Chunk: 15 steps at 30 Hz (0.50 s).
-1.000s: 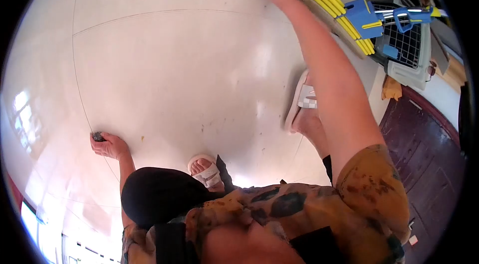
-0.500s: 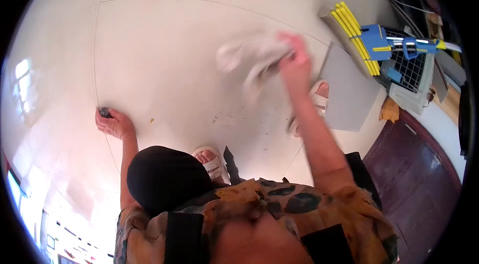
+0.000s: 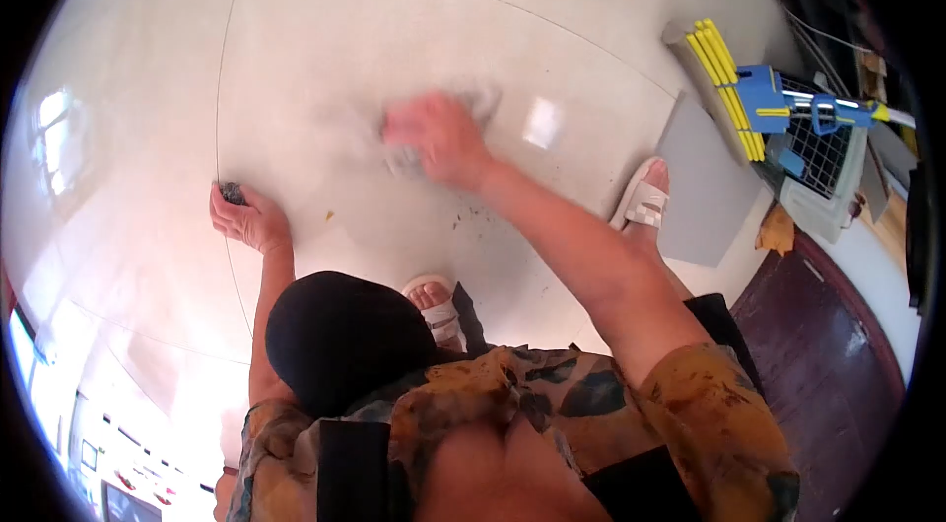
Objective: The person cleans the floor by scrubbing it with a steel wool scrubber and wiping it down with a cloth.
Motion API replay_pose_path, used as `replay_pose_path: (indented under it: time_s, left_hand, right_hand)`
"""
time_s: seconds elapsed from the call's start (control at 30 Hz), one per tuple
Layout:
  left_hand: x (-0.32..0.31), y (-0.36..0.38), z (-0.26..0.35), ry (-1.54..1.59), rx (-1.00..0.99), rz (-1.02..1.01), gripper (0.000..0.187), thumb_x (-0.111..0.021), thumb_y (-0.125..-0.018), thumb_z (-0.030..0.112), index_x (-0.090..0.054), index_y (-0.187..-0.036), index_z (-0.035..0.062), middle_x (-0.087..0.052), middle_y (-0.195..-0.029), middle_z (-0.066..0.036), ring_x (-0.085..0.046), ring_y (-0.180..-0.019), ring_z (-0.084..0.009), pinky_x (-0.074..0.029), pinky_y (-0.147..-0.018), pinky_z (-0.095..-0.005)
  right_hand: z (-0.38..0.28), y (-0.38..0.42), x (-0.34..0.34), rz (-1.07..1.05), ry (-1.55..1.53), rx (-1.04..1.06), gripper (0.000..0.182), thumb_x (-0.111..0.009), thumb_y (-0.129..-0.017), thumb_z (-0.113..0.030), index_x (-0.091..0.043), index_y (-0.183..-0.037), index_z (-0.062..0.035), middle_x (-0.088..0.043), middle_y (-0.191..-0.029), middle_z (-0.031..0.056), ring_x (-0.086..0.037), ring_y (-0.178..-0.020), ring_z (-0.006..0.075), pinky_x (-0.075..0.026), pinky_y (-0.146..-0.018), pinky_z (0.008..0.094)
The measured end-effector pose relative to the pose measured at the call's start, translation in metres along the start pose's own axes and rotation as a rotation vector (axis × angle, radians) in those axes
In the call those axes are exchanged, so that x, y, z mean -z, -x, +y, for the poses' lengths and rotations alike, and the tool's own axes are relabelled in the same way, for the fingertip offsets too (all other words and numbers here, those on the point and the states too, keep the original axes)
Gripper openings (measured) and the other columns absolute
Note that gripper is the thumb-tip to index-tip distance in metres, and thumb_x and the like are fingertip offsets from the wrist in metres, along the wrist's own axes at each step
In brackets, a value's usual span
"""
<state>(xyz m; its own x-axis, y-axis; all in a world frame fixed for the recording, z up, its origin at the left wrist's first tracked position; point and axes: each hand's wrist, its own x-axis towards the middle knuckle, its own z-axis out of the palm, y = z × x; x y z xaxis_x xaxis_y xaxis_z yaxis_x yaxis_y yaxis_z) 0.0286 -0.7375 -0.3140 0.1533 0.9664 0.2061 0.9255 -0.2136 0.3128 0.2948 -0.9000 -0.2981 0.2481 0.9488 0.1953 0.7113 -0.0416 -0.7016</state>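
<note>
I find the right arm [image 3: 581,251] bent at the elbow, the forearm angling across in front of the body to the left. Its right hand [image 3: 443,139] is palm down, low over the middle of the floor [image 3: 305,59]. I see the left arm [image 3: 273,295] nearly straight, reaching forward, its left hand [image 3: 258,222] down at the floor, just beside a tile seam.

The left hand's fingers [image 3: 227,215] and thumb are curled around a dark, rough-textured pad [image 3: 232,194] and grasp it between them. The right hand is on a pale greyish cloth [image 3: 404,163]; the fingers there are blurred, and I cannot tell whether they clench the fabric or press on it flat.

The cloth lies under and around the right hand, bunched, its outline smeared by blur. The pad is small and compact, partly hidden by the left hand.

I record dark specks [image 3: 478,216] on the floor near the right forearm, and one yellowish scrap [image 3: 329,216] between the two hands, nearer the body. Pale sandals [image 3: 645,202] are on both feet. A grey board [image 3: 702,185] lies beyond the right foot, with a blue-and-yellow mop [image 3: 761,98] past it.
</note>
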Motion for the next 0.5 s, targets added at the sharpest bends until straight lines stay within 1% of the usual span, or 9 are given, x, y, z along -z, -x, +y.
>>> replay_pose_path:
  time_s: [0.1, 0.17, 0.2, 0.27, 0.3, 0.33, 0.4, 0.47, 0.5]
  left_hand:
    - [-0.002, 0.003, -0.002, 0.009, -0.008, 0.006, 0.047, -0.052, -0.087, 0.018, -0.035, -0.131, 0.0118, -0.042, -0.128, -0.010, -0.037, -0.115, -0.0324, -0.032, -0.098, -0.0458]
    - [0.000, 0.001, -0.002, 0.024, -0.026, 0.004, 0.048, -0.052, -0.087, 0.018, -0.035, -0.131, 0.0118, -0.041, -0.128, -0.010, -0.037, -0.115, -0.0323, -0.032, -0.098, -0.0457]
    - [0.002, 0.002, 0.000, 0.023, -0.020, 0.019, 0.047, -0.053, -0.087, 0.018, -0.035, -0.130, 0.0115, -0.042, -0.126, -0.011, -0.039, -0.113, -0.0328, -0.033, -0.097, -0.0463]
    - [0.001, 0.001, 0.004, 0.025, -0.029, 0.042, 0.046, -0.054, -0.086, 0.019, -0.036, -0.128, 0.0110, -0.045, -0.122, -0.012, -0.041, -0.110, -0.0338, -0.033, -0.096, -0.0473]
    - [0.000, 0.001, 0.003, 0.017, -0.028, 0.035, 0.046, -0.054, -0.086, 0.019, -0.037, -0.128, 0.0109, -0.045, -0.122, -0.012, -0.041, -0.110, -0.0338, -0.033, -0.096, -0.0473]
    - [-0.001, 0.001, 0.001, 0.011, -0.025, 0.030, 0.046, -0.054, -0.086, 0.019, -0.037, -0.128, 0.0108, -0.045, -0.122, -0.012, -0.041, -0.110, -0.0337, -0.033, -0.096, -0.0474]
    - [0.000, 0.003, 0.001, 0.011, -0.016, 0.021, 0.046, -0.055, -0.086, 0.019, -0.037, -0.128, 0.0107, -0.045, -0.122, -0.012, -0.041, -0.110, -0.0336, -0.033, -0.096, -0.0473]
    - [0.001, 0.000, 0.004, 0.032, -0.009, 0.023, 0.046, -0.055, -0.085, 0.019, -0.038, -0.128, 0.0109, -0.045, -0.122, -0.012, -0.041, -0.110, -0.0335, -0.033, -0.096, -0.0472]
    - [0.002, 0.001, 0.004, 0.024, -0.004, 0.011, 0.047, -0.054, -0.086, 0.019, -0.037, -0.129, 0.0122, -0.044, -0.123, -0.011, -0.041, -0.111, -0.0329, -0.033, -0.096, -0.0470]
  right_hand:
    - [-0.028, 0.076, 0.038, -0.488, -0.257, -0.155, 0.022, -0.060, -0.063, -0.001, -0.069, -0.075, -0.0178, -0.067, -0.088, 0.0004, -0.057, -0.086, 0.0232, -0.044, -0.076, 0.0369]
    - [-0.004, 0.106, 0.068, -0.031, -0.318, -0.266, 0.020, -0.063, -0.060, -0.002, -0.070, -0.072, -0.0171, -0.067, -0.081, 0.0017, -0.059, -0.090, 0.0226, -0.046, -0.081, 0.0366]
    - [0.019, 0.103, 0.101, 0.023, -0.109, -0.315, 0.028, -0.062, -0.061, 0.003, -0.071, -0.083, -0.0132, -0.067, -0.090, 0.0043, -0.060, -0.095, 0.0228, -0.046, -0.087, 0.0369]
    - [0.051, 0.068, 0.171, 0.234, 0.114, -0.588, 0.051, -0.051, -0.067, 0.013, -0.065, -0.110, -0.0104, -0.063, -0.113, 0.0084, -0.059, -0.107, 0.0242, -0.044, -0.094, 0.0313]
    - [0.060, 0.037, 0.200, 0.316, 0.074, -0.738, 0.057, -0.049, -0.068, 0.014, -0.062, -0.117, -0.0128, -0.062, -0.114, 0.0086, -0.056, -0.112, 0.0241, -0.044, -0.095, 0.0297]
    - [0.101, 0.033, 0.216, 0.322, 0.150, -0.702, 0.055, -0.054, -0.071, 0.007, -0.059, -0.121, -0.0135, -0.060, -0.117, 0.0096, -0.055, -0.112, 0.0269, -0.044, -0.094, 0.0316]
    - [0.180, 0.036, 0.205, 0.395, 0.240, -0.794, 0.046, -0.062, -0.072, -0.005, -0.061, -0.118, -0.0133, -0.059, -0.117, 0.0112, -0.054, -0.110, 0.0297, -0.042, -0.096, 0.0376]
    - [0.167, 0.041, 0.152, 0.396, 0.614, -0.604, 0.043, -0.067, -0.071, -0.016, -0.061, -0.113, -0.0138, -0.058, -0.115, 0.0127, -0.051, -0.109, 0.0323, -0.038, -0.095, 0.0428]
    - [0.133, 0.049, 0.126, 0.356, 0.482, -0.569, 0.040, -0.068, -0.069, -0.016, -0.061, -0.108, -0.0145, -0.058, -0.112, 0.0129, -0.049, -0.108, 0.0329, -0.036, -0.094, 0.0446]
